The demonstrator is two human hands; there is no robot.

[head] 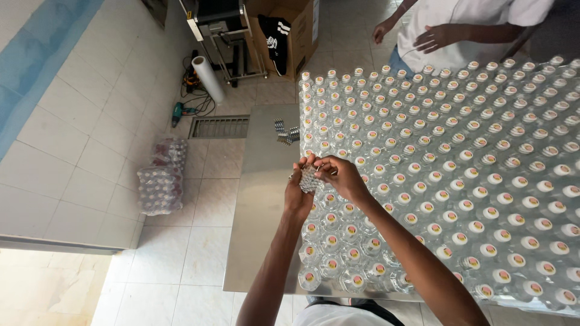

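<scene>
My left hand [297,192] and my right hand [339,175] meet above the near left part of a steel table [260,199]. Between the fingers of both hands is a small stack of clear shrink sleeves [309,178]. Below and to the right stand several rows of clear capped bottles [459,181], packed tightly across the table. A small pile of loose sleeves [286,133] lies on the bare steel further away.
Another person in a white shirt [459,30] stands at the table's far side, hands near the bottles. On the tiled floor to the left are wrapped bottle packs [161,180], a film roll [208,78], a floor grate [219,127], a cardboard box [296,30] and a machine frame [223,30].
</scene>
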